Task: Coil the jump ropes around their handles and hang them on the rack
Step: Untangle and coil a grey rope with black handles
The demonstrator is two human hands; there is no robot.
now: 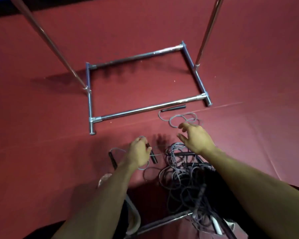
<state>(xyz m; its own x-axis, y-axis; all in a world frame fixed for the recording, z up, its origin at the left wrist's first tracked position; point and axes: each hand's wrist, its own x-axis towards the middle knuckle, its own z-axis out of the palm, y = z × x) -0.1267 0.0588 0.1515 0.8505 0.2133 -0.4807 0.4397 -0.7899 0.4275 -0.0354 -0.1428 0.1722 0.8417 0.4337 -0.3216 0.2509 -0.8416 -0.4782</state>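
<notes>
A metal rack stands on the red floor; its rectangular base frame (138, 110) lies ahead and two upright poles (204, 37) rise out of view. My left hand (139, 153) grips a black jump rope handle (153, 156) with thin grey cord looping round it. My right hand (195, 137) hovers with fingers spread over a loose grey cord (181, 119). That cord runs to another black handle (173, 108) lying beside the rack's near bar. A tangled pile of several grey ropes (183, 175) sits below my right hand.
A third black handle (112, 160) lies left of my left wrist. A dark metal frame (164, 221), perhaps a stool or basket, holds the rope pile near my body. Red carpet (41, 152) spreads on all sides.
</notes>
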